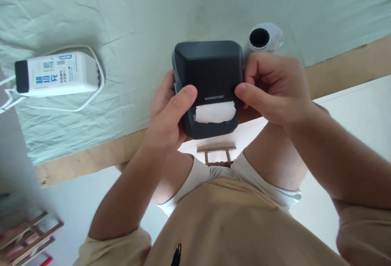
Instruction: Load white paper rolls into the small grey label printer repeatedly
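A black label printer (210, 74) marked NIIMBOT is held over the front edge of the table. A white strip of paper (215, 112) with a ragged edge lies across its lower front. My left hand (168, 111) grips the printer's left side, thumb on top and the other fingers behind it. On the right, my right hand (275, 86) has its fingers curled and its thumb tip against the printer's right edge; what its fingertips touch is partly hidden. Just beyond that hand is a white rounded device (273, 38) with a dark round face.
Pale green wrinkled cloth (137, 9) covers the table, whose bare wooden edge (91, 156) runs along the front. At the left lies a white power strip (61, 72) with blue print, ringed by a white cable (100, 74). A wooden rack (30, 237) stands at the lower left.
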A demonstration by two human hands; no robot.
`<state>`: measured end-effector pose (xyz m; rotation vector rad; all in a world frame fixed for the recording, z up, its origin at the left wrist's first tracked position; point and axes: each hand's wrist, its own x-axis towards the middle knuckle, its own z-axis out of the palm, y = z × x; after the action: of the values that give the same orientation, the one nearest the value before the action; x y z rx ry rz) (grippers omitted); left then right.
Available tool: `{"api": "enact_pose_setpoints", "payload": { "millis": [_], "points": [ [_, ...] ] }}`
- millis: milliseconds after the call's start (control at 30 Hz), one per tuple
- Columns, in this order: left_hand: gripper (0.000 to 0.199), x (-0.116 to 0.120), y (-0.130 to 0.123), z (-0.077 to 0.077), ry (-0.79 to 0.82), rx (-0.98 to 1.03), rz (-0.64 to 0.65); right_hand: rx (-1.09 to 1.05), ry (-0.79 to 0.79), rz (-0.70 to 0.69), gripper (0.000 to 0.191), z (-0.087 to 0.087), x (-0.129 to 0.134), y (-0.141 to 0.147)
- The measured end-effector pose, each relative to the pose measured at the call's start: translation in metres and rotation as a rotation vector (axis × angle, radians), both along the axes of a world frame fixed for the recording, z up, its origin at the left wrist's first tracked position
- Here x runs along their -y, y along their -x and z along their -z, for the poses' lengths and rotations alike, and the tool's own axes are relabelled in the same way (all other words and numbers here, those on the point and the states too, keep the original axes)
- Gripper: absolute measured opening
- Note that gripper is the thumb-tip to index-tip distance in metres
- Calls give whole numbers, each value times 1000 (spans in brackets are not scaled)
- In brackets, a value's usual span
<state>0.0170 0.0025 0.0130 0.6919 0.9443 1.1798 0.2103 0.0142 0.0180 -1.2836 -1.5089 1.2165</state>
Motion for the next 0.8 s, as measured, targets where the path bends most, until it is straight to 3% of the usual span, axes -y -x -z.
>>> {"api": "enact_pose_setpoints", "payload": {
  "millis": [133,267,333,533,667,800],
  "points": [
    [23,0,-1,2,19,-22,-51,-65,53,-5,64,-1,4,1],
    [30,3,-8,3,48,45,-376,-71,31,-9,55,1,6,1],
    [36,4,-11,2,49,64,-437,-43,28,-5,53,1,7,0],
    [52,0,-5,-2,-14,95,-223,-33,5,-31,50,0,4,-2],
    [52,-2,-3,-6,-1,110,-230,-103,11,-68,56,4,4,-5],
    [46,-2,-6,-6,40,117,-268,-65,-14,-21,65,11,11,-4]
  ]
}}
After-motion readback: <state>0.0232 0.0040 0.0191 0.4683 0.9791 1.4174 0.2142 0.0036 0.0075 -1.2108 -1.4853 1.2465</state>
